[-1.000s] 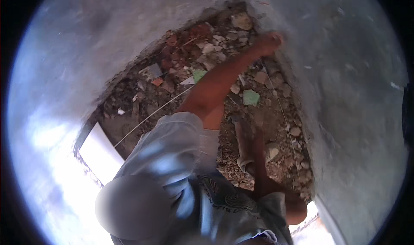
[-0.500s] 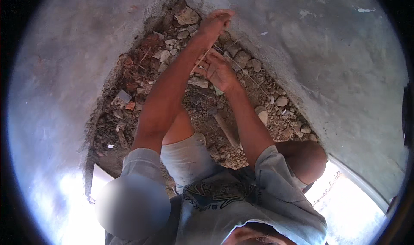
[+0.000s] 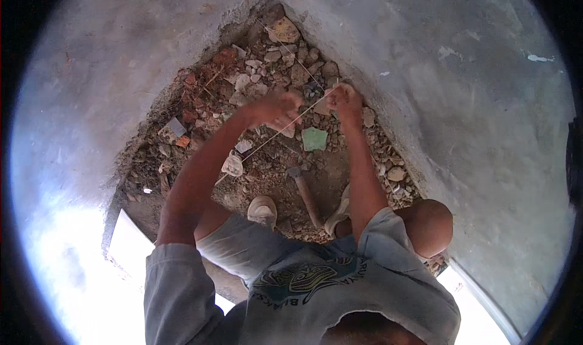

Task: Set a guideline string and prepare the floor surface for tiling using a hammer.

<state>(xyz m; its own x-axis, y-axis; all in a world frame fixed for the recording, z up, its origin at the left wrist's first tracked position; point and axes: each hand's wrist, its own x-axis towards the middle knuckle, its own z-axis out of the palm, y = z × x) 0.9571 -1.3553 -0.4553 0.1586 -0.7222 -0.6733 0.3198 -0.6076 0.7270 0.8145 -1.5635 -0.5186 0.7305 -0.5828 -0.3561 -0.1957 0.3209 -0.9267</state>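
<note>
A thin pale string (image 3: 265, 143) runs slantwise across the rubble. My right hand (image 3: 344, 100) is closed on it beside the right wall, fingertips pinched together. Another stretch of the string leads from near that hand up to the far corner. My left hand (image 3: 273, 110) lies beside the slanting stretch, left of my right hand; motion smears its fingers, so its grip is unclear. Lower down, a whitish wad (image 3: 232, 164) sits against the string; what it is I cannot make out. A hammer (image 3: 306, 198) lies on the dirt between my feet.
Grey plastered walls (image 3: 473, 114) meet in a corner at the far end. Broken stones (image 3: 283, 30) and brick bits cover the ground. A flat green piece (image 3: 314, 139) lies near the middle. My shoe (image 3: 262, 210) is planted near the hammer.
My hands have drawn back from the far corner; the left moved down towards me, the right moved slightly right. The slanting string and whitish wad now show, and the hammer is more exposed.
</note>
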